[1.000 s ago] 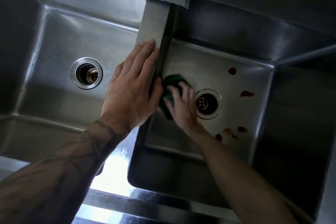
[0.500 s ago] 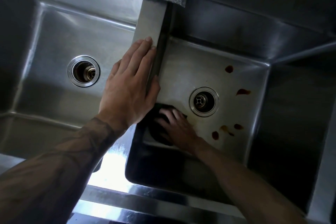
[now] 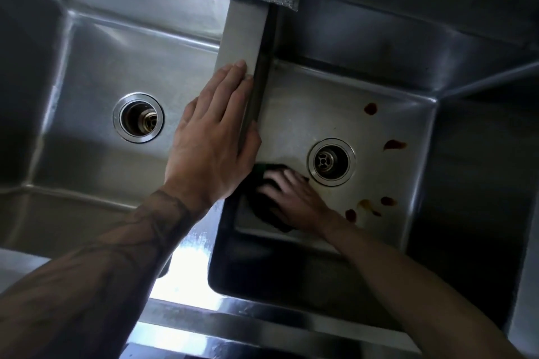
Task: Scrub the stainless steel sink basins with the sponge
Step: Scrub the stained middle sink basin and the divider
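While the left hand stays flat, fingers together, on the divider, the right hand, clutching the sponge, has swept to the basin's lower left; red stains at right remain.

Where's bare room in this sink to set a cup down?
Left basin floor, all round the left drain, is free. So is the right basin's far-left patch beyond the right drain. Crowded: near-left corner, where the right hand holds the sponge; left hand covers the divider.

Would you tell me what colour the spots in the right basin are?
Dark red to brown spots, best seen in the head view.
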`<state>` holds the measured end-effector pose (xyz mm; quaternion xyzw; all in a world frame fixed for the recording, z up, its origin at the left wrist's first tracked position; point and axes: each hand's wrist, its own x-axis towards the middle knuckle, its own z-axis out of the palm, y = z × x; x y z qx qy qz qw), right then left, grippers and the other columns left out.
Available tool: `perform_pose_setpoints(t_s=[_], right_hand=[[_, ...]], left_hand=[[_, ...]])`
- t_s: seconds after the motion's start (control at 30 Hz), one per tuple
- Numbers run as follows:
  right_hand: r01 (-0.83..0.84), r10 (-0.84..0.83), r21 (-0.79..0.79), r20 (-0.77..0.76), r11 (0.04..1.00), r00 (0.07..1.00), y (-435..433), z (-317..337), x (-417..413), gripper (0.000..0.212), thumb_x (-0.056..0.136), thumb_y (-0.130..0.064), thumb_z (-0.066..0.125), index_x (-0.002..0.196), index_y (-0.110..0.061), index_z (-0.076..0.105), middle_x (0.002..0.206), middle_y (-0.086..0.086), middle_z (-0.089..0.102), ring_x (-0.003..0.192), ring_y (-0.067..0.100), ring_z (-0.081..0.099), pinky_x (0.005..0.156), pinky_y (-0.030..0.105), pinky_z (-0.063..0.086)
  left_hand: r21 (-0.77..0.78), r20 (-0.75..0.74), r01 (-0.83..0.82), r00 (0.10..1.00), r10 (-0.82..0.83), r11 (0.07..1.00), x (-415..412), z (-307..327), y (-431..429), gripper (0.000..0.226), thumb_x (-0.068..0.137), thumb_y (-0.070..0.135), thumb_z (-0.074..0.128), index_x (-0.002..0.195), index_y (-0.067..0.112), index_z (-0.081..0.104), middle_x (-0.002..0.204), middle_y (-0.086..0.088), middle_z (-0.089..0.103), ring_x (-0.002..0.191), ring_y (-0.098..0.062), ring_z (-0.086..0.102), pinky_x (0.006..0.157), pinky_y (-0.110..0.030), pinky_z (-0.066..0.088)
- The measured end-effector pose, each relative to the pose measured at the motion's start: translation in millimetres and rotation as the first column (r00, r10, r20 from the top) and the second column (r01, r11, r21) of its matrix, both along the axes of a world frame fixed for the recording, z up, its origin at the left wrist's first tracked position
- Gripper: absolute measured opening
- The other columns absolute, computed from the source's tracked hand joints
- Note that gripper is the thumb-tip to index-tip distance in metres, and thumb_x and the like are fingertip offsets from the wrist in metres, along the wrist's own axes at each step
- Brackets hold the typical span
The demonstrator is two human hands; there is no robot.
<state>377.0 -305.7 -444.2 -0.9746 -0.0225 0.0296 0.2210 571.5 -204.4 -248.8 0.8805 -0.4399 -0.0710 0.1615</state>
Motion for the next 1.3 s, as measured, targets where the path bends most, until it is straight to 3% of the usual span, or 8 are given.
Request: perform_pose_setpoints(t_s=[0.13,0.37,0.43,0.57,0.77,0.97,1.17,1.3], right_hand=[[0.51,-0.511,-0.036,-0.035,0.859,0.859,9,2,43,0.04,0.096,-0.044,0.058,0.129,-0.022,0.059,0.138,0.015,0.048,0.118,0.035,0.048,0.099,0.047,0.044],[-0.193,0.192,-0.026,-0.036,0.981,0.981,28,-1,-15,0.041,0.096,-0.053,0.057,0.128,-0.027,0.063,0.138,0.012,0.056,0.116,0.033,0.048,0.097,0.046,0.048],[-0.149,0.15,-0.049,0.007,0.988,0.989,11,-1,4,0.038,0.093,-0.046,0.056,0.123,-0.024,0.063,0.135,0.011,0.056,0.115,0.031,0.047,0.095,0.045,0.051],[0.423,-0.422,0.007,-0.01,0.906,0.906,22,-3,32,0.04,0.098,-0.052,0.049,0.122,-0.023,0.061,0.135,0.013,0.05,0.115,0.034,0.048,0.096,0.045,0.043],[-0.043,0.044,-0.043,0.022,0.998,0.999,15,-12,-27,0.04,0.095,-0.054,0.059,0.122,-0.025,0.056,0.137,0.011,0.052,0.11,0.033,0.047,0.091,0.045,0.05],[0.542,-0.549,-0.135,-0.017,0.829,0.836,-18,-5,24,0.04,0.098,-0.05,0.059,0.125,-0.02,0.061,0.136,0.015,0.049,0.118,0.033,0.047,0.098,0.043,0.042],[-0.171,0.168,-0.105,-0.037,0.98,0.985,-8,3,-49,0.038,0.091,-0.046,0.062,0.118,-0.02,0.068,0.134,0.016,0.061,0.108,0.038,0.06,0.091,0.046,0.056],[0.34,-0.344,-0.107,-0.025,0.934,0.938,-25,-1,-6,0.037,0.095,-0.042,0.064,0.123,-0.016,0.067,0.132,0.018,0.056,0.111,0.035,0.052,0.094,0.047,0.05]], left_hand=[[0.0,0.002,-0.007,1.0,0.007,1.0,0,-2,0,0.063,0.097,0.023,0.055,0.156,0.004,0.045,0.17,-0.009,0.036,0.158,-0.028,0.032,0.123,-0.048,0.037],[0.005,-0.023,0.013,1.0,-0.013,1.0,0,1,0,0.064,0.098,0.028,0.049,0.157,0.002,0.044,0.17,-0.012,0.035,0.158,-0.031,0.031,0.124,-0.051,0.035],[0.005,-0.017,0.01,1.0,-0.01,1.0,0,1,0,0.064,0.098,0.028,0.049,0.156,0.002,0.045,0.17,-0.011,0.035,0.158,-0.031,0.032,0.124,-0.051,0.036],[0.006,-0.023,0.001,1.0,-0.001,1.0,0,-1,0,0.065,0.097,0.026,0.05,0.157,0.004,0.044,0.17,-0.01,0.035,0.159,-0.029,0.031,0.124,-0.05,0.036],[0.008,-0.013,-0.003,1.0,0.003,1.0,-1,1,0,0.065,0.097,0.028,0.051,0.157,0.005,0.044,0.17,-0.009,0.035,0.158,-0.028,0.031,0.121,-0.049,0.037],[0.003,-0.004,-0.006,1.0,0.006,1.0,0,-2,0,0.062,0.098,0.023,0.057,0.156,0.005,0.045,0.169,-0.009,0.036,0.158,-0.028,0.032,0.121,-0.049,0.039],[0.009,-0.01,-0.004,1.0,0.004,1.0,-1,1,0,0.064,0.097,0.023,0.055,0.157,0.004,0.045,0.17,-0.01,0.036,0.158,-0.029,0.031,0.122,-0.047,0.037],[0.016,-0.017,-0.001,1.0,0.001,1.0,0,1,0,0.066,0.095,0.024,0.055,0.157,0.004,0.044,0.17,-0.01,0.034,0.159,-0.028,0.031,0.122,-0.048,0.037]])
